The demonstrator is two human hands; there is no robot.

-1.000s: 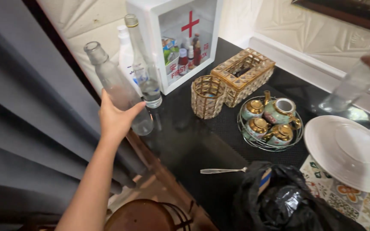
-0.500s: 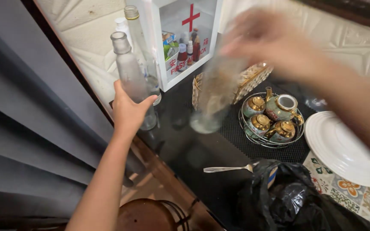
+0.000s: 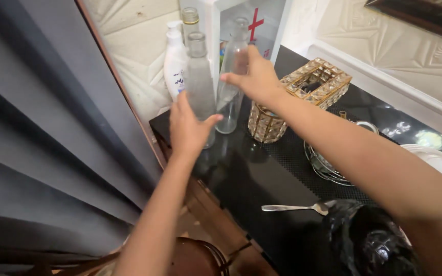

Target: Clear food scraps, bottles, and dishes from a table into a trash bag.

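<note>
- Fingers of your left hand point(image 3: 188, 128) wrap the frosted glass bottle point(image 3: 199, 82), upright on the black glossy table point(image 3: 262, 179).
- Your right hand point(image 3: 254, 76) spreads its fingers around a clear, empty-looking bottle point(image 3: 229, 97) just beside it.
- Faceted gold holder point(image 3: 266, 122) stands near; metal spoon point(image 3: 295, 207) lies apart.

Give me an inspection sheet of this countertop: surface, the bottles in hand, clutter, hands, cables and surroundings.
Surface: glossy black countertop, wooden edge.
Job's things: two clear glass bottles, standing upright; frosted bottle beside clear bottle.
Clutter: spoon, gold crystal cup holder, gold crystal tissue box, wire basket, white plate, black plastic bag, white lotion bottle, a third glass bottle.
Hands: left hand grips the frosted bottle; right hand holds the clear bottle.
Cables: nothing seen.
Surroundings: grey curtain, white first-aid cabinet, embossed white wall.
</note>
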